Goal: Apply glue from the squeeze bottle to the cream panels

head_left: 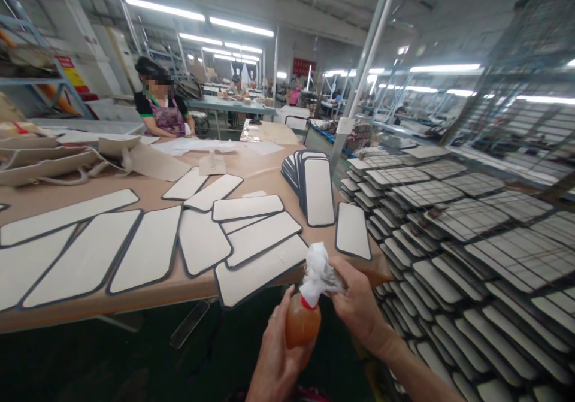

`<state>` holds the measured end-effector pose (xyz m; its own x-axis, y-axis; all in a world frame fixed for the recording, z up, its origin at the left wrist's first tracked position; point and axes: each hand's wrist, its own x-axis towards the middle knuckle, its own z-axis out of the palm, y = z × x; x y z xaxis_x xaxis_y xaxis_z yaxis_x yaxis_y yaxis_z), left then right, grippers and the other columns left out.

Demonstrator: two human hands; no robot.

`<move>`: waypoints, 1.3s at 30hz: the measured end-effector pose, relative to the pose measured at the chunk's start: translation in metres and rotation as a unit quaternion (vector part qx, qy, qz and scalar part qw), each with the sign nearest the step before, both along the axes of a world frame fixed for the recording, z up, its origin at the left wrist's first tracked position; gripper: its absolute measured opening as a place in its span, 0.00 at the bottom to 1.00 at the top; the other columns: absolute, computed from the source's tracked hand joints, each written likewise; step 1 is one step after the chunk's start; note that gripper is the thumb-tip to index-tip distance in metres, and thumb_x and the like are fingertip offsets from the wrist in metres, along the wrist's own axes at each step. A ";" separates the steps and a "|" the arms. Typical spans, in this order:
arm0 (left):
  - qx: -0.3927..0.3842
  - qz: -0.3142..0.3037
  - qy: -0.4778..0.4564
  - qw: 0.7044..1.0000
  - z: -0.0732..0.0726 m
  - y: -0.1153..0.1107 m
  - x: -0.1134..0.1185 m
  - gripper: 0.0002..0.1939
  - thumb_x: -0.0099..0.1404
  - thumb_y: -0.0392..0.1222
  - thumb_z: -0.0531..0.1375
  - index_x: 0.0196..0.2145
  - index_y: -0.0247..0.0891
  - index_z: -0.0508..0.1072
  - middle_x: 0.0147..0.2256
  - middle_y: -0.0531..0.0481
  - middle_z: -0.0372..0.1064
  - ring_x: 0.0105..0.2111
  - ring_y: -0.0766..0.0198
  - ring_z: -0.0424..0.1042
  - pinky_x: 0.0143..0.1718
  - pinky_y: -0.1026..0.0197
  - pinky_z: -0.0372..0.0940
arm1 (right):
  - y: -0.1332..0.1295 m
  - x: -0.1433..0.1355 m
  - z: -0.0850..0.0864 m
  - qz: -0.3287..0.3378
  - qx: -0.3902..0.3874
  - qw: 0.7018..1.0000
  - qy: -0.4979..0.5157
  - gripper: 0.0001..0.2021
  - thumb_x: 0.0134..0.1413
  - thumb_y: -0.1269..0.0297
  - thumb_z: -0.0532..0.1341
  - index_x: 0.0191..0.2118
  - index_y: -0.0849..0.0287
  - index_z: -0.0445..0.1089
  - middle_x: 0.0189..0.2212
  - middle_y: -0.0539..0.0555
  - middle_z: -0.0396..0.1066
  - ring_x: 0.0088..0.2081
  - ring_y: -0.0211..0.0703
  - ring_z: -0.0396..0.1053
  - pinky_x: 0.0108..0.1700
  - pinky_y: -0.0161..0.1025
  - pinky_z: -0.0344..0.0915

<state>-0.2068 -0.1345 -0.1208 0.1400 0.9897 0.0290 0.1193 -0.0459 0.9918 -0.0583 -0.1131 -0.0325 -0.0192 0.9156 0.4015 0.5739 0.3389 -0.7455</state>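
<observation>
Low in the view, in front of the table's near edge, my left hand [277,345] is wrapped round a bottle [303,323] of amber liquid with a red collar. A crumpled white cloth or tissue [318,273] covers the bottle's top. My right hand [357,297] pinches this white wad from the right side; what lies under it is hidden. Just beyond the hands, flat white panels with dark edges [265,270] lie overlapping on the brown-covered table [254,165]. One single panel [353,229] rests by the table's right corner.
A fanned stack of panels [318,189] stands at the table's back right. Racks filled with many similar panels [449,240] reach along the right side. Beige bag-like pieces [54,162] lie at the far left. A co-worker [159,105] sits behind the table, near a metal post [363,60].
</observation>
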 end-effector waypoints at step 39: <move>0.142 -0.109 0.257 0.950 0.020 -0.003 -0.044 0.36 0.48 0.30 0.56 0.56 0.46 0.63 0.49 0.44 0.67 0.48 0.48 0.64 0.48 0.48 0.58 | -0.012 0.018 0.074 0.363 0.036 0.736 -0.570 0.08 0.48 0.78 0.52 0.32 0.61 0.64 0.28 0.54 0.66 0.26 0.42 0.56 0.32 0.41 0.54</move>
<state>-0.2505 -0.1373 -0.1009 0.4092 0.8980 0.1618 0.5410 -0.3816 0.7495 -0.0405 -0.1250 0.0419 -0.8555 0.4744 -0.2076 0.4602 0.8803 0.1154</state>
